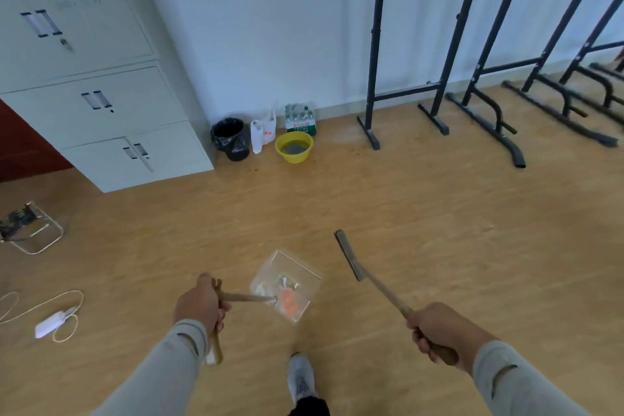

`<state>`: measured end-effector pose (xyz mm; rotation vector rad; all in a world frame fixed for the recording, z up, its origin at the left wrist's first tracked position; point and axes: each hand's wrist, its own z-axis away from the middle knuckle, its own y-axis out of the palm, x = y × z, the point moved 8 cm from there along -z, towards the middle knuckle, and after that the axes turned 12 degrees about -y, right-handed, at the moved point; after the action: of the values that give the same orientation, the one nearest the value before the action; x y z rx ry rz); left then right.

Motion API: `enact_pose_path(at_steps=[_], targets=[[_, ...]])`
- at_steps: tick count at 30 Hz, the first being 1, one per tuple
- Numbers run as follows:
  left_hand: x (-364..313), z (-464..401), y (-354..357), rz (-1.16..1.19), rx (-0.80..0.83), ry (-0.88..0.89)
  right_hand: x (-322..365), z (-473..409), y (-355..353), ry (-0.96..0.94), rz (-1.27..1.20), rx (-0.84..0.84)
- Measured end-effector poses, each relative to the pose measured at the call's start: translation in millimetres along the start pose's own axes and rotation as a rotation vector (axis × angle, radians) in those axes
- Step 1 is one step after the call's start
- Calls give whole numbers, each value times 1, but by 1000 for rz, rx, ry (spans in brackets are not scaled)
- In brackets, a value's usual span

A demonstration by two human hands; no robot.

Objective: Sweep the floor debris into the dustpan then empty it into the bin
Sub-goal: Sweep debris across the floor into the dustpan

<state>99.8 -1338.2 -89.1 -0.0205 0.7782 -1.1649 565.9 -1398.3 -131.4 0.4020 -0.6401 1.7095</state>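
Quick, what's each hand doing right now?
Left hand: closed round the dustpan handle, dustpan holding debris.
Right hand: closed round the broom handle.

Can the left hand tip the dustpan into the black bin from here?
Probably not yet. The left hand holds the dustpan low near the person's foot, while the bin stands far off by the wall. The bare floor between looks free to walk across.
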Motion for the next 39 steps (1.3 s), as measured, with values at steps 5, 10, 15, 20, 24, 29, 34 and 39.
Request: enact_pose_path(at_steps=[5,10,15,20,24,29,34,39], targets=[[-55,-62,34,-20,77,-36,53,-40,0,56,7,-66],[-114,-97,58,-68,155,-29,115,-58,2,44,16,-131],[-164,-121,83,-127,179,23,164,-77,-3,32,22,-180],[-205,-142,121,-171,171,50,202,-119,-17,-11,8,-226],[-241,-156,162,-220,143,72,228,-161,-37,4,-4,-199],[-301,-161,223,-198,122,73,268,-223,-81,17,-70,-153],[-372,-138,283,-220,98,52,320,-268,-133,3,-61,-121],[-430,-126,347,-201,108,68,372,-307,-186,-29,-33,-133]])
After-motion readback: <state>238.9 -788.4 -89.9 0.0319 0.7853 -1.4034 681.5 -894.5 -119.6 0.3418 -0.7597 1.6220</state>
